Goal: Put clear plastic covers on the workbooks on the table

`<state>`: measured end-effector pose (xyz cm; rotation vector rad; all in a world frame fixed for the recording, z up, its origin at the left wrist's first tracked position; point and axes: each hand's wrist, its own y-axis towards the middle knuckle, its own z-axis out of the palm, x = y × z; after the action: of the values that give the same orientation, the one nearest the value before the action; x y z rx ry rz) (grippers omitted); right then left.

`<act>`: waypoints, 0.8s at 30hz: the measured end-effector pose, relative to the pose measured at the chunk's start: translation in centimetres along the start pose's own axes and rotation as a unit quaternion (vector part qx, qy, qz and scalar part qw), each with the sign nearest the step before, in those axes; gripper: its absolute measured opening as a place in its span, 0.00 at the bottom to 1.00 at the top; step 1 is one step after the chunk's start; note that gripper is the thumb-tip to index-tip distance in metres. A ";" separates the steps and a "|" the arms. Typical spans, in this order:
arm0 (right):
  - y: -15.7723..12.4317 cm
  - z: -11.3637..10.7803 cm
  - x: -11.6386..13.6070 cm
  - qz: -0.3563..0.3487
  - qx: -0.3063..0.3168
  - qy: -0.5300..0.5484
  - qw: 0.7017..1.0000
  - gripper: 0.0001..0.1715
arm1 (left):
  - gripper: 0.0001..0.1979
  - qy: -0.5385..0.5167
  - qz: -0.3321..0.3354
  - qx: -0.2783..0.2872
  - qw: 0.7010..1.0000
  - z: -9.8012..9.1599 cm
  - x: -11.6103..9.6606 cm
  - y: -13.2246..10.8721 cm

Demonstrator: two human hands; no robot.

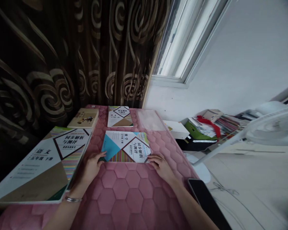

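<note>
A workbook with a blue, white and striped cover (pixel 126 146) lies flat in the middle of the pink quilted table cover (pixel 127 195). My left hand (pixel 93 165) rests on the table at the book's near left corner, fingers stretched out and touching its edge. At the near right corner lies my right hand (pixel 161 166), its fingers flat against the book's lower edge. Neither hand grips anything. A thin bracelet (pixel 73 199) circles my left wrist.
A large workbook (pixel 42 163) lies at the left edge, a tan book (pixel 84 117) and a smaller workbook (pixel 119 116) at the far side, beside a clear plastic sleeve (pixel 150 120). A dark phone (pixel 206 199) sits at the right edge. A curtain hangs behind; a white fan (pixel 266 126) stands right.
</note>
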<state>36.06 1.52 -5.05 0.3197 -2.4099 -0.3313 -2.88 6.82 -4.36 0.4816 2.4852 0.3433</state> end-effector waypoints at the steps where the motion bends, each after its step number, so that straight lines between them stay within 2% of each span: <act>1: 0.0 -0.1 0.0 0.000 0.002 0.000 1.000 0.13 | 0.21 0.013 -0.003 0.005 1.000 -0.2 -0.3 0.0; 4: 0.4 -0.5 0.6 -0.001 0.025 -0.027 0.999 0.11 | 0.18 0.088 0.009 0.022 0.996 -0.9 -2.4 -0.1; 7: 2.2 -0.8 1.7 -0.016 0.060 -0.092 0.994 0.09 | 0.22 0.177 0.044 0.026 0.983 -0.6 -5.5 -0.3; 10: 6.1 -0.1 3.1 -0.039 0.093 -0.148 0.984 0.12 | 0.20 0.200 0.101 0.052 0.973 1.1 -8.5 -0.3; 12: 9.4 0.9 3.9 -0.040 0.112 -0.180 0.977 0.14 | 0.16 0.206 0.139 0.069 0.966 2.7 -9.8 0.0; 15: 14.2 2.6 4.6 -0.006 0.119 -0.211 0.970 0.20 | 0.11 0.229 0.172 0.076 0.955 4.3 -10.3 0.7; 18: 17.5 3.9 4.5 0.023 0.121 -0.220 0.968 0.22 | 0.09 0.244 0.195 0.076 0.947 4.7 -10.0 1.2; 21: 19.2 4.2 3.9 0.051 0.116 -0.220 0.967 0.18 | 0.09 0.242 0.211 0.079 0.944 4.2 -9.6 1.2; 24: 19.5 3.6 2.8 0.078 0.105 -0.204 0.970 0.12 | 0.09 0.228 0.203 0.088 0.948 3.3 -8.8 1.2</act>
<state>28.86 19.42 0.17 0.1633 -2.8634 -0.0719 6.10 4.75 -2.24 1.1064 2.8651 0.4353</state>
